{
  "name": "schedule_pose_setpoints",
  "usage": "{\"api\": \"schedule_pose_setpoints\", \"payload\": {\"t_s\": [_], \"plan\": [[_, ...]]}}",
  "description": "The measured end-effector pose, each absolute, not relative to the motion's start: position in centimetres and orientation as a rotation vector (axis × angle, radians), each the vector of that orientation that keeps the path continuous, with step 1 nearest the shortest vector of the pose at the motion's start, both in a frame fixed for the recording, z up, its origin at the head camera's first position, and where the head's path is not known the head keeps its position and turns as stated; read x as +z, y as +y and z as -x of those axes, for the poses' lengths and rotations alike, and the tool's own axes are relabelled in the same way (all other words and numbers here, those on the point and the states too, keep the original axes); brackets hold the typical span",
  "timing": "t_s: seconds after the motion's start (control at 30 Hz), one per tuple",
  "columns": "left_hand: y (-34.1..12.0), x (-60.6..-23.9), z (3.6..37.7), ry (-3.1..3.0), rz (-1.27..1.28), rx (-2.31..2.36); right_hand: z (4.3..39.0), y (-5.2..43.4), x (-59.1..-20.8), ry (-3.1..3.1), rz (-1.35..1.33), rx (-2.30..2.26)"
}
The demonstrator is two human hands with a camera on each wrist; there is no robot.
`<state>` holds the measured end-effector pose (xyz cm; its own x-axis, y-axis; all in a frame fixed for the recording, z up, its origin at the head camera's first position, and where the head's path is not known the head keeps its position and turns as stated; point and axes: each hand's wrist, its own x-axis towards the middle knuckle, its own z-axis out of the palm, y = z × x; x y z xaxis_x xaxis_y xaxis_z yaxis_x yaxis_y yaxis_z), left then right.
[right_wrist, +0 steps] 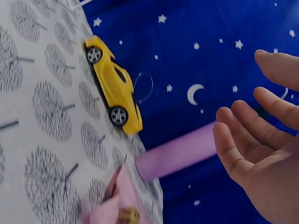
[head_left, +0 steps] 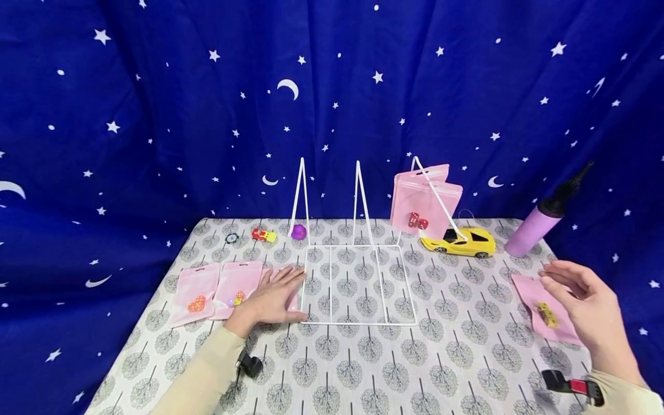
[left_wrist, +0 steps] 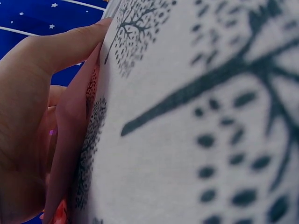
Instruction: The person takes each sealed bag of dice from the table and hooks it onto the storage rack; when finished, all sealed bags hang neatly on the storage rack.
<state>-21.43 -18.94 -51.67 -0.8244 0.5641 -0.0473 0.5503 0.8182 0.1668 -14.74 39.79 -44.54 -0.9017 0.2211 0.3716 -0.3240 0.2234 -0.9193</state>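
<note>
My left hand [head_left: 272,297] lies palm down with spread fingers over a pink zip bag [left_wrist: 72,116], beside the left edge of a white wire rack [head_left: 358,324]. Most of that bag is hidden under the hand. Left of it lie a pink bag with small coloured dice [head_left: 238,298] and another with orange dice [head_left: 196,304]. At the far right, my right hand [head_left: 591,305] hovers with loosely bent fingers, holding nothing. Below it lies a pink bag [head_left: 529,291] with yellow dice [head_left: 547,314]. Pink bags [head_left: 407,199] with red dice hang on the rack's right prong.
A yellow toy car [head_left: 469,242] stands behind the rack's right side, near a purple pump [head_left: 534,230] with a black nozzle. At the back left are a purple lump [head_left: 298,231], a small red-and-yellow toy car [head_left: 263,235] and a dark round piece [head_left: 231,238]. A starry blue curtain [head_left: 332,86] hangs behind.
</note>
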Motion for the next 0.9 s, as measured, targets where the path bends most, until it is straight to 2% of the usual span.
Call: {"api": "schedule_pose_setpoints", "payload": {"t_s": [0.17, 0.47, 0.9], "plan": [[-19.0, -51.8, 21.4, 2.907, -0.885, 0.242, 14.2, 40.8, -44.9, -2.119, -0.001, 1.633], [-18.9, -52.0, 21.3, 2.905, -0.888, 0.241, 13.6, 42.9, -46.8, -2.001, 0.037, 1.864], [-18.9, -51.8, 21.4, 2.908, -0.88, 0.223, 13.5, 45.9, -50.4, -2.424, 0.331, 1.461]]}}
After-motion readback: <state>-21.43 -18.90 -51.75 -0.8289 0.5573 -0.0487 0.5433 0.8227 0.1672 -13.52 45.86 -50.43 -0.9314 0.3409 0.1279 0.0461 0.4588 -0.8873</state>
